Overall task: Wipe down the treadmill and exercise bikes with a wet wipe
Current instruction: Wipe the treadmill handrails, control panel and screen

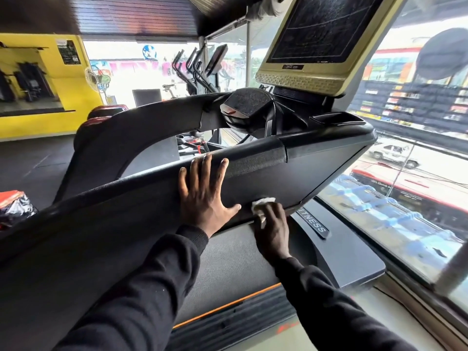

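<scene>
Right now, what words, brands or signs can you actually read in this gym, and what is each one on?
"TNESS", the end of a word cut off by the console: on a plate on the treadmill's side cover.
Small badge under the screen: too small to read.
Black poster on the yellow wall: blurred, unreadable.
Shop signs outside the window: blurred.

yellow wall (76, 79), window (405, 173), fan (92, 78)

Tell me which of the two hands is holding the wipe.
The right hand: it grips the white wet wipe against the treadmill panel's lower edge. The left hand lies flat and bare on the panel.
</scene>
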Demonstrator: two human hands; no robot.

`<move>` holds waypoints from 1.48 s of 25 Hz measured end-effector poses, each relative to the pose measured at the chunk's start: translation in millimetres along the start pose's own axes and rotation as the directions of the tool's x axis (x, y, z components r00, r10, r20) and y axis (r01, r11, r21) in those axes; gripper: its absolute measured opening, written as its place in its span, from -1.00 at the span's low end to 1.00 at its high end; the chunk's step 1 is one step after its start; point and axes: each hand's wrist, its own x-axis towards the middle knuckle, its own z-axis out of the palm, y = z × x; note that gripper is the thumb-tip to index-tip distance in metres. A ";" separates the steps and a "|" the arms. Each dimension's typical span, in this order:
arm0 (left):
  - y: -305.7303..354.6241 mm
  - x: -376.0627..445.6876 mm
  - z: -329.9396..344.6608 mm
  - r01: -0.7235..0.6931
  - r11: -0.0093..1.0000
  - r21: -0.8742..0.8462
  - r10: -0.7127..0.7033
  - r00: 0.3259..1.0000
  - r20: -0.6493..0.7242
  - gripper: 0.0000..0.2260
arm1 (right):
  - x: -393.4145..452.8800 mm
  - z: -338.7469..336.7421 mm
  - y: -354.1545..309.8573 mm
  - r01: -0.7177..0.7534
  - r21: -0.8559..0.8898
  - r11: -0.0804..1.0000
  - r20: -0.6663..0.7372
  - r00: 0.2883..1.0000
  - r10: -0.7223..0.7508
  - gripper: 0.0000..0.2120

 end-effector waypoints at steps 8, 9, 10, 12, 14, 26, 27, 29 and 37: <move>1.0 0.2 -1.8 0.006 1.000 0.001 -0.006 1.000 0.028 0.01 | 31.9 -4.9 -4.6 0.016 0.040 0.999 -0.042 0.999 -0.015 -0.84; 1.0 0.3 -2.1 0.003 1.000 0.001 -0.003 0.999 0.032 0.01 | 25.5 -6.2 -2.7 0.119 0.038 0.992 0.040 0.992 -0.121 -0.82; 0.9 0.3 -2.4 0.004 1.000 0.000 -0.004 0.999 0.037 0.01 | 27.7 -10.8 -1.1 0.124 0.050 0.991 0.060 0.990 -0.127 -0.81; 0.7 0.9 -2.8 0.009 1.000 0.001 -0.009 0.999 0.042 0.01 | 48.1 -16.7 0.9 -0.151 0.112 0.982 -0.073 0.985 0.159 -0.83; 0.6 0.6 -2.8 0.010 1.000 0.000 -0.010 0.999 0.047 0.02 | 65.3 -19.6 -11.3 -0.343 0.183 0.921 -0.181 0.909 0.374 -0.81; -3.2 -1.3 -4.1 -0.018 1.000 0.017 0.016 0.995 0.098 0.07 | 47.2 -5.3 -42.6 0.063 0.142 0.988 -0.008 0.998 -0.063 -0.77; -4.1 -0.9 -4.8 -0.029 1.000 0.007 0.029 0.995 0.091 0.05 | 32.8 -2.0 -41.2 0.204 0.145 0.968 0.086 0.972 -0.218 -0.78; -7.6 -0.5 -8.9 -0.065 0.998 -0.003 0.065 0.992 0.104 0.06 | 29.4 -1.2 -34.8 0.235 0.144 0.961 0.123 0.960 -0.254 -0.78; -47.8 -19.9 -23.8 0.040 0.999 0.012 -0.041 0.990 0.135 0.08 | 16.9 5.4 -26.0 0.280 0.104 0.954 0.191 0.936 -0.296 -0.78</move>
